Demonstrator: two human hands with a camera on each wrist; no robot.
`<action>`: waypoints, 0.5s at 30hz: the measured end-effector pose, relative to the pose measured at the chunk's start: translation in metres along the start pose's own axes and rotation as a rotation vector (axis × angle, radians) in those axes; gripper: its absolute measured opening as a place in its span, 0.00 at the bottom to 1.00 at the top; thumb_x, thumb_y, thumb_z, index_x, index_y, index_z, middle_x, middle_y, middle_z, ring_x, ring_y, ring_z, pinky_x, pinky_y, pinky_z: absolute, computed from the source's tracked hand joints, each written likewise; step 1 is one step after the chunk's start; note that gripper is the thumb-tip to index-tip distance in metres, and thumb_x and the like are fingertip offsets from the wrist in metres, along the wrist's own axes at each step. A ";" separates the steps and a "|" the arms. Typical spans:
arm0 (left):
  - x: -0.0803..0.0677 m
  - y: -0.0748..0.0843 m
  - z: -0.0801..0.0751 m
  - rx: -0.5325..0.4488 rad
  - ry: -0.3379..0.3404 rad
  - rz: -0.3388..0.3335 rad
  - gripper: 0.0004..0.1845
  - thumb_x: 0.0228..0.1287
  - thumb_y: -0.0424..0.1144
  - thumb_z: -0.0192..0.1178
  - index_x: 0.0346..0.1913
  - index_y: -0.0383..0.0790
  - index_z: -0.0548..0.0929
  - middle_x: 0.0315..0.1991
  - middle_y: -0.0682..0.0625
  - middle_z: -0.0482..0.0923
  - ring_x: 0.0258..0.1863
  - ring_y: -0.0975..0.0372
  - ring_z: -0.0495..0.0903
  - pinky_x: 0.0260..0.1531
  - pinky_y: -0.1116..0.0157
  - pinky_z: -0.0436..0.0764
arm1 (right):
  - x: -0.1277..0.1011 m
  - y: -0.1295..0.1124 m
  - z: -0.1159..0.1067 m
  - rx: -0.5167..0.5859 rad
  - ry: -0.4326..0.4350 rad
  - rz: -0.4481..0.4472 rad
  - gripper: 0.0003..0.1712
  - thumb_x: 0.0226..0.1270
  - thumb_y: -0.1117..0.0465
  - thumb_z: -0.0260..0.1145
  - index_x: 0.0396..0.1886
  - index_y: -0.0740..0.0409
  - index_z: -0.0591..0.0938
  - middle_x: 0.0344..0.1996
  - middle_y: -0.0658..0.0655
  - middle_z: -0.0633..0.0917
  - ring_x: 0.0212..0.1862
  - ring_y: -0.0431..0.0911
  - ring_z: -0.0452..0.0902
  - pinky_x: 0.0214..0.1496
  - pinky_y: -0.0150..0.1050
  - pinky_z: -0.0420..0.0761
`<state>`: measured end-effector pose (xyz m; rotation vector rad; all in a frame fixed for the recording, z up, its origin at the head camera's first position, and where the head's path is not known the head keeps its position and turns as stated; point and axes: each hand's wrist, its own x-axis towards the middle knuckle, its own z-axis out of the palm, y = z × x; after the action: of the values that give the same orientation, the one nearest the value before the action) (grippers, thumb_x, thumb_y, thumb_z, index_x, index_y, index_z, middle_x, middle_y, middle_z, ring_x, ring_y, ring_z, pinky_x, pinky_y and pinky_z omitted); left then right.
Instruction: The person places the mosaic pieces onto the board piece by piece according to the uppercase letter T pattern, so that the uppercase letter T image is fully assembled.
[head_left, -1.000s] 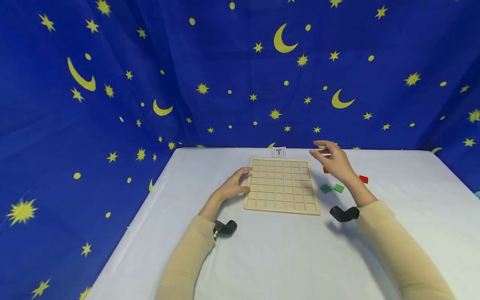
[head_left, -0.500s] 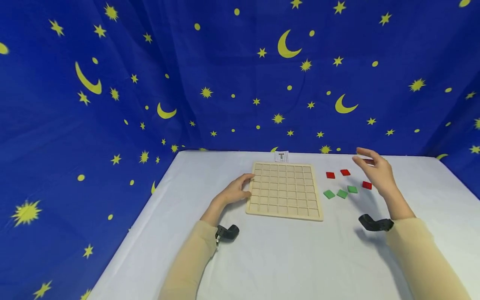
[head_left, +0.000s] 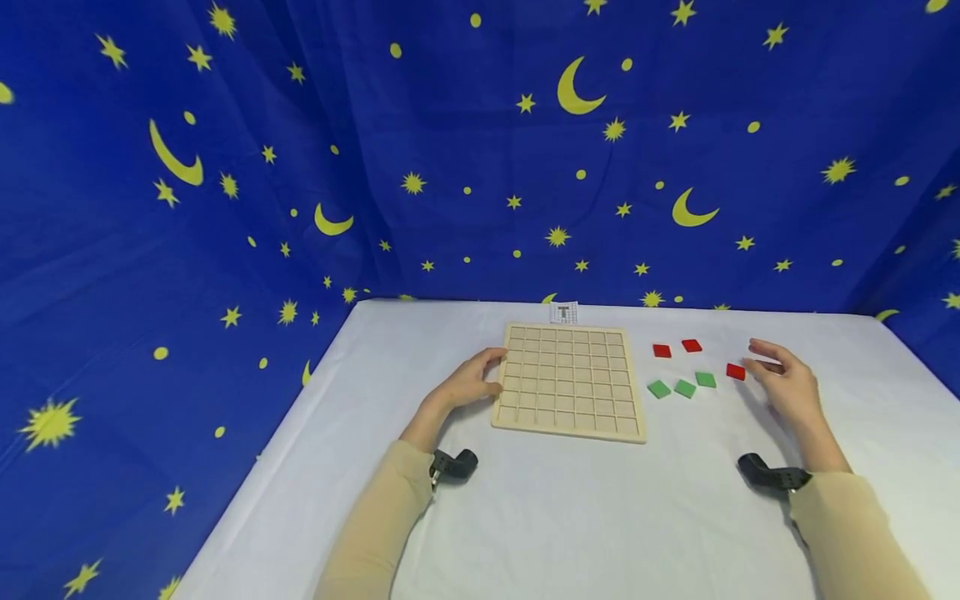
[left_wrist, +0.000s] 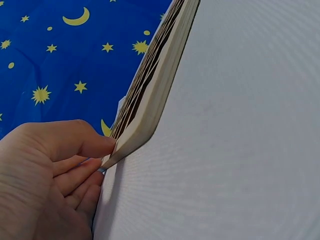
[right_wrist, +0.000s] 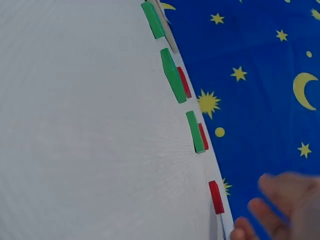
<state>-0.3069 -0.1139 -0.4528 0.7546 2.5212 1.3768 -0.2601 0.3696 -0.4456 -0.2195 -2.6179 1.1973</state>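
Note:
A pale wooden grid board (head_left: pixel 567 435) lies flat on the white table. My left hand (head_left: pixel 467 383) rests at its left edge, relaxed thumb and fingertips against the rim; in the left wrist view the thumb (left_wrist: pixel 85 142) touches near the board's corner. My right hand (head_left: pixel 791 392) is beside the rightmost red tile (head_left: pixel 736 372), thumb and fingers spread apart, nothing between them. In the right wrist view the hand (right_wrist: pixel 285 212) is blurred, apart from that tile (right_wrist: pixel 216 197). Two more red tiles (head_left: pixel 692 345) and three green tiles (head_left: pixel 684 389) lie between board and hand.
A small paper card (head_left: pixel 564 312) with a grid and a dark T shape stands behind the board. Blue cloth (head_left: pixel 465 233) with yellow moons and stars hangs around the white table (head_left: pixel 585 517). Black wrist mounts (head_left: pixel 772 475) stick out inward from both sleeves.
My right hand has moved right, away from the board, then down and nearer to the rightmost red tile, uncovering the other tiles. The left hand stays at the board's edge.

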 end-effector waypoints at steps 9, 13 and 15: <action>0.001 0.000 0.000 0.060 0.001 0.007 0.36 0.51 0.25 0.61 0.66 0.25 0.63 0.65 0.35 0.63 0.65 0.47 0.62 0.66 0.58 0.60 | 0.002 0.019 0.007 -0.118 -0.011 -0.028 0.31 0.70 0.57 0.56 0.67 0.70 0.63 0.57 0.74 0.72 0.55 0.67 0.70 0.53 0.59 0.72; 0.000 0.000 -0.001 0.069 0.000 -0.005 0.36 0.52 0.25 0.61 0.66 0.26 0.63 0.65 0.35 0.63 0.66 0.48 0.61 0.66 0.59 0.59 | 0.002 0.019 0.010 -0.163 -0.025 -0.065 0.30 0.68 0.60 0.57 0.65 0.72 0.65 0.55 0.74 0.74 0.53 0.66 0.71 0.53 0.59 0.73; 0.000 0.000 -0.001 0.062 0.001 -0.005 0.36 0.51 0.25 0.60 0.66 0.25 0.62 0.65 0.35 0.63 0.66 0.48 0.61 0.67 0.59 0.59 | 0.002 0.019 0.010 -0.174 -0.025 -0.079 0.29 0.67 0.61 0.58 0.64 0.72 0.66 0.54 0.74 0.75 0.53 0.66 0.72 0.53 0.59 0.72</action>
<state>-0.3077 -0.1148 -0.4524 0.7592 2.5754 1.3028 -0.2646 0.3754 -0.4662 -0.1332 -2.7262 0.9530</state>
